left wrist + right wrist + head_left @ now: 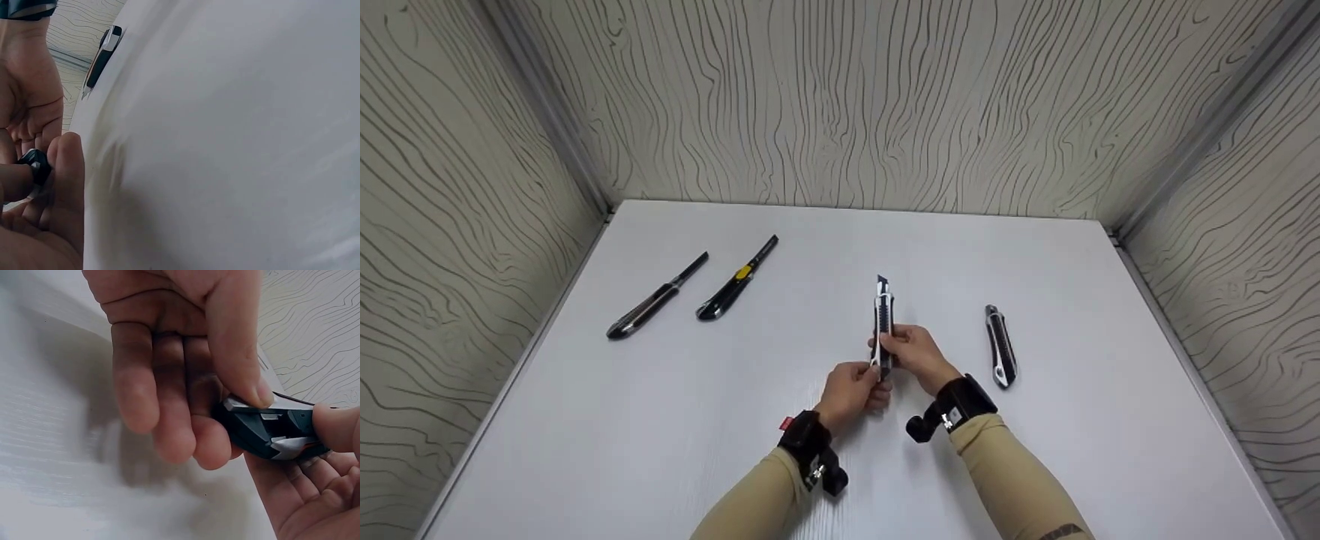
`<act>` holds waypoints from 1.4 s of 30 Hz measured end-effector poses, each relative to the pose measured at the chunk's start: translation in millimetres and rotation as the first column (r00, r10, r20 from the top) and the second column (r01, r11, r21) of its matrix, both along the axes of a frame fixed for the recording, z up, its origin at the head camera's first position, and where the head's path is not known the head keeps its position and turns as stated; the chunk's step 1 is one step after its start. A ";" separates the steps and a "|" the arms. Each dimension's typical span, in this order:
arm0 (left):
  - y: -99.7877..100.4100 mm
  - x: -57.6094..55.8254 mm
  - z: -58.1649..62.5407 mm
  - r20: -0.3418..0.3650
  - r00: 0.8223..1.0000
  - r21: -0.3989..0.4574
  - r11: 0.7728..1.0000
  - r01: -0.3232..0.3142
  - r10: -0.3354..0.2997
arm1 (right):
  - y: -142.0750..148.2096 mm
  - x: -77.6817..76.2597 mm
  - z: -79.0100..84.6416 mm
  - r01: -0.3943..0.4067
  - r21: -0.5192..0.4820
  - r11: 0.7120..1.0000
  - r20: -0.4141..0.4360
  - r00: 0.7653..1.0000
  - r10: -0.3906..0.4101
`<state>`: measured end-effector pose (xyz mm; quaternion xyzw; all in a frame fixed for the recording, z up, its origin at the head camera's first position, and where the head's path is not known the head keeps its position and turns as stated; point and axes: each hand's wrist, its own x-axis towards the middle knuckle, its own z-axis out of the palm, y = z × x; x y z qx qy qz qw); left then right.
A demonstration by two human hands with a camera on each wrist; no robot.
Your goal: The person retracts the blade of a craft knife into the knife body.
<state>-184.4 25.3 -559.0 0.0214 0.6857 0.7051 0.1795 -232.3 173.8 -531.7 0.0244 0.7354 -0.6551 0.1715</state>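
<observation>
Upright in the head view, blade end pointing away, a black and silver-white utility knife (884, 309) is held between both hands. My right hand (919, 352) grips its handle, thumb on top. At the near end, my left hand (849, 393) pinches the handle's tail between thumb and fingers. The right wrist view shows the knife's tail (256, 430) close up, with the left thumb pressed on its edge. A short length of blade shows at the knife's far tip. In the left wrist view only the dark end (38, 167) appears, mostly hidden by fingers.
To the right lies a similar black and white utility knife (1001, 349). On the left side lie a grey-black slim cutter (649, 307) and a black cutter with a yellow slider (735, 285). The white table (585, 435) meets wood-patterned walls (840, 105) at back and sides.
</observation>
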 end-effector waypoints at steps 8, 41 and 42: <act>0.8 0.4 1.5 0.006 1.000 0.014 1.000 0.004 -0.004 | -0.1 0.6 -0.1 0.009 -0.004 1.000 0.005 1.000 -0.009; -0.9 -2.6 0.9 0.025 0.999 -0.013 1.000 -0.019 0.019 | -6.9 -0.5 -3.1 0.067 0.064 0.996 0.000 0.998 -0.067; -1.0 -2.4 1.0 0.026 0.999 -0.010 1.000 -0.019 0.019 | -6.4 -0.6 -3.0 0.059 0.062 0.996 0.001 0.998 -0.059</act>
